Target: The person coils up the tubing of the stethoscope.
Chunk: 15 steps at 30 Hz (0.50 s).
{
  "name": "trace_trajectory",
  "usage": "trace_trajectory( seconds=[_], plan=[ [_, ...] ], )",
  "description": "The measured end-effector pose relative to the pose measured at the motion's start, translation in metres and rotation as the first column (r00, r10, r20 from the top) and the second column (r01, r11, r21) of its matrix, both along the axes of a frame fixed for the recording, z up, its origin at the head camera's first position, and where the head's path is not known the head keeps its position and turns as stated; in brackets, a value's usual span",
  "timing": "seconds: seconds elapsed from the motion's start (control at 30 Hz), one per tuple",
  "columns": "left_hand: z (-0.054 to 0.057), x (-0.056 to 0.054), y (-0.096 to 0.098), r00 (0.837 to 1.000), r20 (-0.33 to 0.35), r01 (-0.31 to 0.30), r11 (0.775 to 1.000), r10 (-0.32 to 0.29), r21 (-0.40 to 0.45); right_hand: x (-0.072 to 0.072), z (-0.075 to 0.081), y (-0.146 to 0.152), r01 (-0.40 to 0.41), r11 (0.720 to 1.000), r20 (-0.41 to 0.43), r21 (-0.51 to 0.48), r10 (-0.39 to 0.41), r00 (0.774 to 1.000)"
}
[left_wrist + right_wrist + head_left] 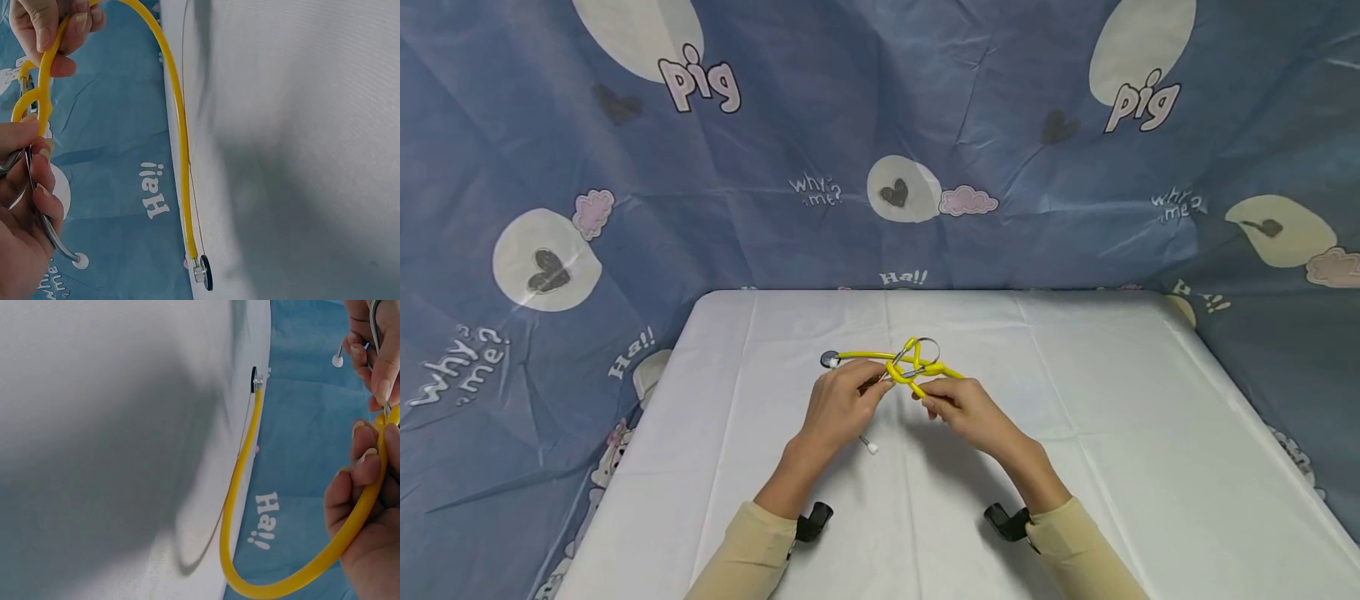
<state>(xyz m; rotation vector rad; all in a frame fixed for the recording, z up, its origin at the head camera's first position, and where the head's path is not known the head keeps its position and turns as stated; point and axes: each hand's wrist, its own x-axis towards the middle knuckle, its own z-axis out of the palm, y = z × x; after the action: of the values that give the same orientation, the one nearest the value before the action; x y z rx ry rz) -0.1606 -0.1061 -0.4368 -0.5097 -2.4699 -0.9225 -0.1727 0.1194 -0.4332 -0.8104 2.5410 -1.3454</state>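
Observation:
Both hands hold a stethoscope with yellow tubing (859, 355) above the white table. My left hand (844, 402) grips its metal ear tubes (51, 232), and a white eartip (80, 261) sticks out below the fingers. My right hand (964, 408) pinches the yellow tube near its fork, fingers curled round it in the right wrist view. Between the hands the tubing crosses itself in a loop, with a curved metal spring (931, 342) above. From the right hand the tube bends round to the dark-rimmed chest piece (255, 381), which hangs at the far side.
A white cloth covers the table (1150, 450). Behind it hangs a blue printed sheet (820, 108) that also runs down both sides. Black camera mounts (814, 522) sit at both wrists, beside beige sleeves (741, 550).

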Motion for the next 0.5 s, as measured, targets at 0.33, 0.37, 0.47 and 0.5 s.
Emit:
trace_trajectory(
  seconds=[0.33, 0.37, 0.47, 0.5],
  plan=[
    [0.004, -0.002, 0.000, 0.999, 0.023, -0.021, 0.999, 0.022, -0.049, 0.007, 0.008, 0.004, -0.021, 0.999, -0.010, 0.038, 0.022, 1.000],
    [0.004, -0.003, 0.000, 0.999, 0.026, -0.022, 0.998, 0.023, -0.054, 0.008, 0.009, 0.005, -0.021, 0.999, -0.011, 0.045, 0.022, 1.000],
    [0.003, -0.003, -0.002, 0.999, 0.031, -0.028, 0.998, 0.030, -0.064, 0.010, 0.013, 0.007, -0.019, 0.998, -0.023, 0.065, 0.021, 1.000],
    [0.003, -0.004, -0.002, 0.999, 0.033, -0.029, 0.997, 0.031, -0.065, 0.011, 0.014, 0.008, -0.022, 0.997, -0.033, 0.075, 0.025, 0.999]
  ],
)
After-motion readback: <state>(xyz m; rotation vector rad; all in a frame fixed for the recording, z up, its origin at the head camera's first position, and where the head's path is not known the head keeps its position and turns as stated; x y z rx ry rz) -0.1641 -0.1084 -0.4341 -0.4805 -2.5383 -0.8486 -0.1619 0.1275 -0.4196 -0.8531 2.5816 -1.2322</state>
